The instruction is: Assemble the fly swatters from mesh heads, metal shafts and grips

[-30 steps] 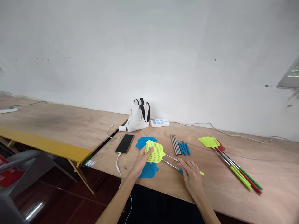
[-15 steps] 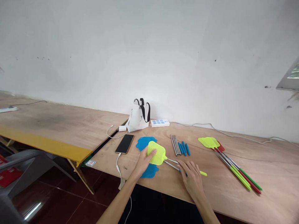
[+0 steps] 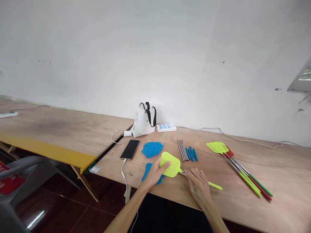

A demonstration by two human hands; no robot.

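My left hand (image 3: 155,172) pinches the mesh head of a yellow fly swatter (image 3: 172,164), thumb on top. My right hand (image 3: 199,187) is closed over the swatter's metal shaft, its yellow grip end sticking out to the right. Under the left hand lies a blue swatter head (image 3: 147,170), partly covered. Further back is a stack of blue swatter heads (image 3: 152,149). Beyond the right hand are several metal tubes (image 3: 182,150) and several short blue grips (image 3: 191,154).
Whole swatters with yellow and red heads (image 3: 218,147) lie at the right. A phone (image 3: 130,149) on a charging cable is at the left. Against the wall stand a white bag (image 3: 142,124) and a power strip (image 3: 166,127). A second table (image 3: 60,129) adjoins at left.
Both hands and the yellow swatter have shifted right and nearer the table's front edge. The blue stack at the back is now uncovered. A blue-ended shaft by the right hand is now hidden.
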